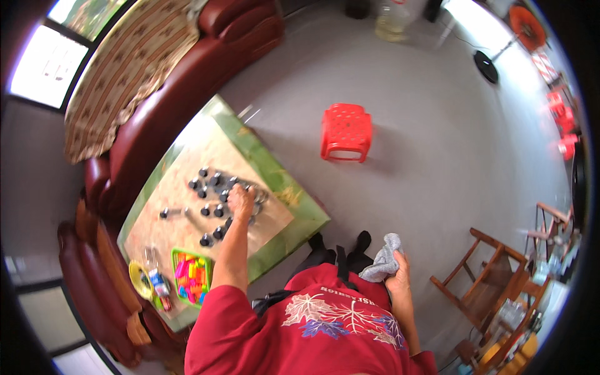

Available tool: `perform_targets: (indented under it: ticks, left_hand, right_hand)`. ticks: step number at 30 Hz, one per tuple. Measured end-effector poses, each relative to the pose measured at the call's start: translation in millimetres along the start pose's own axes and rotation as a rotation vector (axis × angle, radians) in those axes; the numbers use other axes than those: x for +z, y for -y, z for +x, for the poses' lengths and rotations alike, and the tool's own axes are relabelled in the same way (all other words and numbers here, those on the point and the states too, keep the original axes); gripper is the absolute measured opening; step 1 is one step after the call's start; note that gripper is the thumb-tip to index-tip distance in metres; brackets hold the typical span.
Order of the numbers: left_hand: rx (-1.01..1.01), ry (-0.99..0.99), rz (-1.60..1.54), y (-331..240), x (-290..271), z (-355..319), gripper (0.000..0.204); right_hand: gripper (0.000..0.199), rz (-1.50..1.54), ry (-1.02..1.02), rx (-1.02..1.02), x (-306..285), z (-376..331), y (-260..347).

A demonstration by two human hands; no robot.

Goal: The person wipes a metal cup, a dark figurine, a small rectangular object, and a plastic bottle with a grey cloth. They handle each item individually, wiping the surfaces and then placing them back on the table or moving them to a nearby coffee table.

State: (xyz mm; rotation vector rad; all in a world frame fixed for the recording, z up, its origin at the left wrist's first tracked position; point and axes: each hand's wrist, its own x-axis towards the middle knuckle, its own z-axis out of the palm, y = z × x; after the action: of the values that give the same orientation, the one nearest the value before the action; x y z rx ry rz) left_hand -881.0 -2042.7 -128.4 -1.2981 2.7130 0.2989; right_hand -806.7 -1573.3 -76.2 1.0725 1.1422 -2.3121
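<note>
My left hand (241, 201) reaches over the table among several bottles (215, 179) with black caps and clear bodies. Its fingers are curled closed around one of these bottles, which the hand mostly covers. Clear bottle shapes show just right of the fingers. One bottle (164, 213) lies or leans apart from the group, on the left. In my right hand (398, 275), held by my right side away from the table, is a bunched grey cloth (381, 260).
The table (301, 214) has a green marbled border. On its near left part are a green basket (209, 270) of colourful pieces and a yellow bowl (139, 280). Dark red sofas (172, 94) line the left. A red stool (347, 125) stands ahead; a wooden chair (494, 281) is at right.
</note>
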Motion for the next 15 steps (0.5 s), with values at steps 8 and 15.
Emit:
perform_targets:
  ticks: [8,15]
  left_hand:
    - [0.097,0.043,0.147,18,1,9,0.071]
    - [-0.089,0.171,0.303,-36,-37,-15,0.102]
  right_hand:
    - [0.042,0.083,-0.138,-0.17,-45,23,16]
    - [0.029,-0.026,-0.258,-0.247,-119,40,78]
